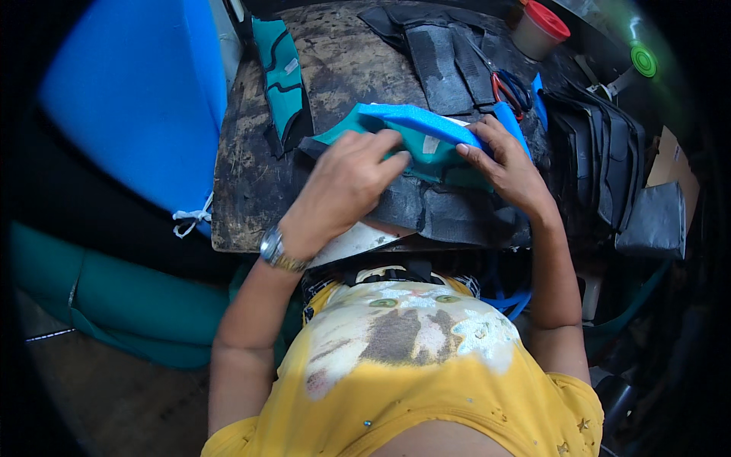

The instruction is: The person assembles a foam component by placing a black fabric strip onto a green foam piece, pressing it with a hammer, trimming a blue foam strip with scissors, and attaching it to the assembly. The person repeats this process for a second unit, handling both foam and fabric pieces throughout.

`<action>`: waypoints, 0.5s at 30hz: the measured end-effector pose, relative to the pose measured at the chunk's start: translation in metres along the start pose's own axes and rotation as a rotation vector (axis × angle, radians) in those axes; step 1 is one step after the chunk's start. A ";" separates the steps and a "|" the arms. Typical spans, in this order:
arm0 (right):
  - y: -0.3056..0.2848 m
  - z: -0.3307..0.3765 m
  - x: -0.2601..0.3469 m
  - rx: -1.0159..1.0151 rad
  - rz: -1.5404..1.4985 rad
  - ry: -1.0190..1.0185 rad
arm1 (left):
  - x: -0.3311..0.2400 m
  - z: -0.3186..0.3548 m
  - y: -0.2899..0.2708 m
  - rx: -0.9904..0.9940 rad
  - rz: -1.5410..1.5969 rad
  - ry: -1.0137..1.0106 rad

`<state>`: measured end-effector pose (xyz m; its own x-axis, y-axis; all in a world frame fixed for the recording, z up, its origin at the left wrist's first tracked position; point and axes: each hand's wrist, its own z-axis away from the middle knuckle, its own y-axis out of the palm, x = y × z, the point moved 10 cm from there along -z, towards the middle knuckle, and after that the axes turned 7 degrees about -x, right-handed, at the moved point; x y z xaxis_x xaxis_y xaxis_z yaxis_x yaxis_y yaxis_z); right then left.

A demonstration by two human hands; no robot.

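Observation:
My left hand (346, 186) presses down on a teal fabric piece (428, 152) with a blue foam strip (415, 119) along its top edge; a metal watch sits on that wrist. My right hand (506, 164) grips the right end of the same teal and blue piece, fingers curled over it. The piece lies on black padded fabric pieces (449, 213) on a worn dark wooden worktable (244, 183).
Another teal and black piece (282, 84) lies at the table's back left. Scissors (510, 87) with red and blue handles rest on black pieces at the back. A red-lidded cup (539, 30) stands behind. Stacked black pieces (609, 167) sit right; blue and teal fabric rolls (129, 99) left.

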<state>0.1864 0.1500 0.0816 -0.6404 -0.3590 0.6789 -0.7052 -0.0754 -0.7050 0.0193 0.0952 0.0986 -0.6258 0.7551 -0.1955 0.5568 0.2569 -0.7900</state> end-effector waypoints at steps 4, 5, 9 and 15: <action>-0.009 0.008 -0.017 -0.121 -0.207 0.179 | 0.018 -0.011 0.045 0.161 0.095 -0.091; -0.012 0.012 -0.025 -0.135 -0.234 0.267 | 0.020 -0.010 0.048 0.133 0.104 -0.075; -0.010 0.020 -0.029 -0.041 -0.477 0.342 | 0.023 -0.004 0.060 0.080 0.094 -0.082; 0.013 0.022 -0.022 0.031 -0.414 0.230 | 0.017 -0.004 0.066 0.092 0.093 -0.134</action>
<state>0.1984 0.1362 0.0524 -0.3603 -0.0774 0.9296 -0.9085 -0.1973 -0.3685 0.0476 0.1273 0.0454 -0.6447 0.6844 -0.3406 0.5667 0.1288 -0.8138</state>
